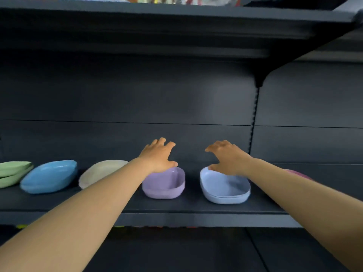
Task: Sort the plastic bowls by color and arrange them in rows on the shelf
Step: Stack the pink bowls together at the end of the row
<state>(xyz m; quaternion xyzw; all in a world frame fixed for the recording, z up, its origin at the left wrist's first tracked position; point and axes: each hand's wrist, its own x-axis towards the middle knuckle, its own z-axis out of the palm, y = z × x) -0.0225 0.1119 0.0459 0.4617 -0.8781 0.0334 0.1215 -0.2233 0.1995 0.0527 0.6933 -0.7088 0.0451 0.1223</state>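
The dark shelf runs wide and flat, its front lip straight and its back wall plain, with open board behind the bowls and a bare strip in front of them. Another shelf overhangs above. Along it sits a row of smooth, rounded-square plastic bowls: green bowls stacked at the far left edge, then a blue bowl, a cream bowl, a purple bowl and a pale blue bowl, with gaps between them. A pink bowl peeks past the right forearm. The left hand is released, fingers spread, above the purple bowl's back rim. The right hand is likewise loose, thumb at the pale blue bowl's rim.
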